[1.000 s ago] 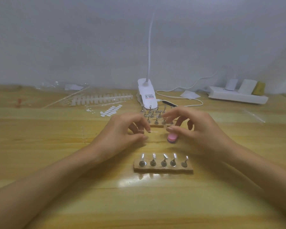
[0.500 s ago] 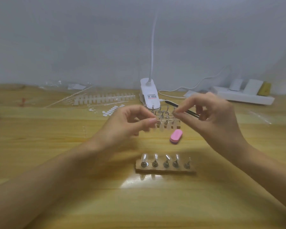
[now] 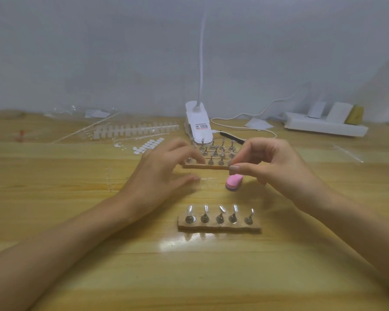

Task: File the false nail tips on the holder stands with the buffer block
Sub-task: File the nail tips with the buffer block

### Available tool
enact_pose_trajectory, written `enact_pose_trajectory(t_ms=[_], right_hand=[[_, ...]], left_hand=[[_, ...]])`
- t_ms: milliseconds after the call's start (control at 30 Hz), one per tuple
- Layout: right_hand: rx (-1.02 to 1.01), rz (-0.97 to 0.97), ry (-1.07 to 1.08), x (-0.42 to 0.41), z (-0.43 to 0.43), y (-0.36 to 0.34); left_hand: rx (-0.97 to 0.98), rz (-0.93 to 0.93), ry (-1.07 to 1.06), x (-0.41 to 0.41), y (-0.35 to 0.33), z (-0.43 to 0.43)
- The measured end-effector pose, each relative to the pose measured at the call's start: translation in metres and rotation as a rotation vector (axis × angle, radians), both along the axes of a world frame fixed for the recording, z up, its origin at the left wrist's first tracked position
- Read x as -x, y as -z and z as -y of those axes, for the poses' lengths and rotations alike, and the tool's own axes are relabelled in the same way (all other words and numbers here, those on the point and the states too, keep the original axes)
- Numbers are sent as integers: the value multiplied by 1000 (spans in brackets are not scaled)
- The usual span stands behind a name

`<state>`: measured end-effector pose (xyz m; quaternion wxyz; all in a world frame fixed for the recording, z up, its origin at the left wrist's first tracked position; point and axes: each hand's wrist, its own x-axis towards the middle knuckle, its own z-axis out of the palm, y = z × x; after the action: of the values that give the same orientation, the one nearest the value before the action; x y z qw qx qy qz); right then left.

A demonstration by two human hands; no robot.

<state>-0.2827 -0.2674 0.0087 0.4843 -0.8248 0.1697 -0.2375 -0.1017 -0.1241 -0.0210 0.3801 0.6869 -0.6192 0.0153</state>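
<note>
Hands: left hand (image 3: 162, 173) spread, right hand (image 3: 272, 164) thumb-forefinger pressed together | buffer block (image 3: 234, 181) on counter (image 3: 54, 187), 12 o'clock of near holder stand (image 3: 219, 227)

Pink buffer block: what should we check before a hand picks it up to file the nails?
1. Buffer block lying free on the table, nothing gripping it: ok.
2. Right hand empty: cannot tell; its thumb and forefinger are pinched together just above the block.
3. Left hand free to steady a stand: ok, it is spread open and holds nothing.
4. Near holder stand flat on the table between the forearms: ok.
5. Nail tips on all five of its holders: ok.
</note>
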Motion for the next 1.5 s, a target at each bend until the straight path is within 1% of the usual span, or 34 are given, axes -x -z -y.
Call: enact_pose_trajectory(t_ms=[33, 67, 100, 133, 267, 333, 400, 500, 567, 633, 667, 733, 800, 833, 867, 900, 967, 1000, 1067, 1133, 1200, 1267, 1367, 1433, 1500], right_hand=[[10, 19, -5, -1, -3, 0], [20, 34, -10, -2, -7, -1], [33, 51, -18, -2, -10, -1], [44, 69, -30, -3, -13, -2], [13, 139, -59, -3, -20, -4], [29, 150, -62, -2, -22, -4], [80, 134, -58, -2, -23, -2], [92, 99, -33, -3, -21, 1], [31, 68, -40, -3, -21, 1], [-99, 22, -61, -3, -19, 1], [-160, -16, -67, -3, -17, 1], [-210, -95, -98, -2, -12, 1], [-177, -129, -161, -1, -3, 0], [-114, -127, -180, -1, 2, -2], [5, -119, -178, -1, 8, -3], [170, -125, -161, 0, 16, -4], [481, -206, -138, 3, 30, -3], [568, -263, -146, 4, 36, 0], [662, -336, -153, 6, 43, 9], [685, -310, -120, 7, 48, 15], [672, -234, -133, 6, 47, 14], [577, -156, -219, 4, 41, 11], [373, -152, -308, 1, 24, 14], [242, -106, -334, -2, 14, 20], [29, -41, -338, -6, 8, 25]], left_hand=[[25, -93, 46, 4, -4, 0], [19, -230, 107, 9, -7, 1], [-14, -357, 165, 13, -10, 2], [-42, -436, 207, 16, -11, 2], [8, -487, 281, 23, -9, 0], [44, -488, 299, 24, -9, 0], [76, -407, 286, 25, -7, 0], [152, -185, 227, 24, -6, 1], [188, 7, 198, 22, -8, 0], [191, 165, 173, 19, -8, 0], [185, 207, 161, 19, -8, 0], [164, 204, 140, 18, -7, 0], [145, 98, 118, 17, -5, -1], [127, -3, 103, 17, -5, 0], [103, -126, 92, 16, -4, 0], [76, -249, 89, 15, -4, 0], [35, -433, 107, 13, -2, 1], [22, -498, 125, 13, -1, 2], [4, -635, 179, 13, 1, 2], [-16, -763, 220, 14, 2, 1], [-26, -815, 236, 15, 3, 1], [-24, -809, 239, 17, 3, 1], [12, -819, 237, 19, 3, 3], [22, -815, 249, 19, 4, 3], [16, -793, 258, 19, 4, 4]])
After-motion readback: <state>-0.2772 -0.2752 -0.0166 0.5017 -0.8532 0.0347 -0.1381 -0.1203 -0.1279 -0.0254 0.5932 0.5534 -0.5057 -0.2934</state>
